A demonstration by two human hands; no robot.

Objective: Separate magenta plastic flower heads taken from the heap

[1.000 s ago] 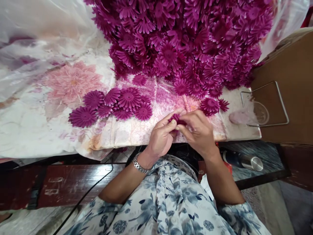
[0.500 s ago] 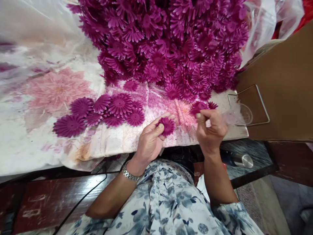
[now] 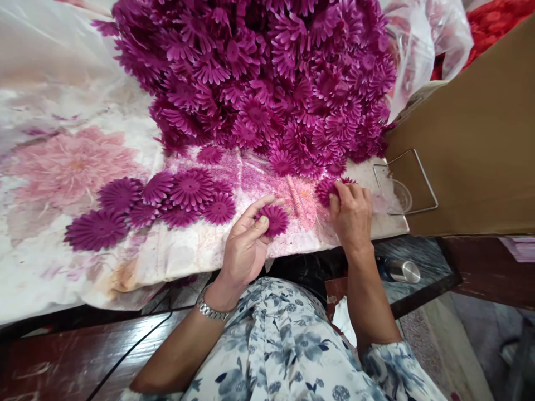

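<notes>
My left hand (image 3: 246, 242) pinches a small purple artificial flower layer (image 3: 276, 221) between thumb and fingers, just above the cloth's front edge. My right hand (image 3: 353, 217) has its fingers closed at another purple flower piece (image 3: 324, 192) lying on the cloth; the fingertips partly cover it. Left of my hands, several larger purple flower layers (image 3: 191, 187) lie in an overlapping row. Behind both hands rises a big heap of purple artificial flowers (image 3: 254, 114).
The stained floral cloth (image 3: 37, 267) covers the table. At right stands a cardboard box (image 3: 472, 145), with a bent metal wire frame (image 3: 426, 172) and a clear round plastic piece (image 3: 402, 195) before it. Plastic bags (image 3: 418, 47) and red material (image 3: 497, 28) are behind. A metal flask (image 3: 405, 271) lies lower right.
The view has shifted, so the heap and table sit further left. My right hand's fingers have closed in over the flower piece at right. My left hand keeps its flower layer.
</notes>
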